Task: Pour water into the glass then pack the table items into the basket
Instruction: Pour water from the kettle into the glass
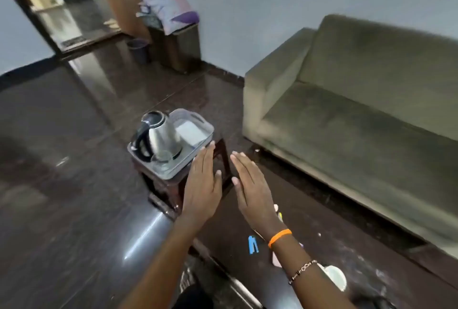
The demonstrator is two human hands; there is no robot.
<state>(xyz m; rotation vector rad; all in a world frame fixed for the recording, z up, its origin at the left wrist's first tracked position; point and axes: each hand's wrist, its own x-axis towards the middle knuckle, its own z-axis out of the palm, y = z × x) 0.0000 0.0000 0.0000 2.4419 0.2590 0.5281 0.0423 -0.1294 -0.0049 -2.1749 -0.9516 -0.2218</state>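
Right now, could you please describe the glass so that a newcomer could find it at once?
Left of the green sofa stands a small dark table carrying a grey basket. Inside it, the glass sits at the near end, against the steel kettle. It is the only clear, see-through item there; the white block lies farther back.

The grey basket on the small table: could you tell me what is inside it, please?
Inside the basket are a steel kettle, a clear glass and a white item. The kettle hides whatever lies beneath it.
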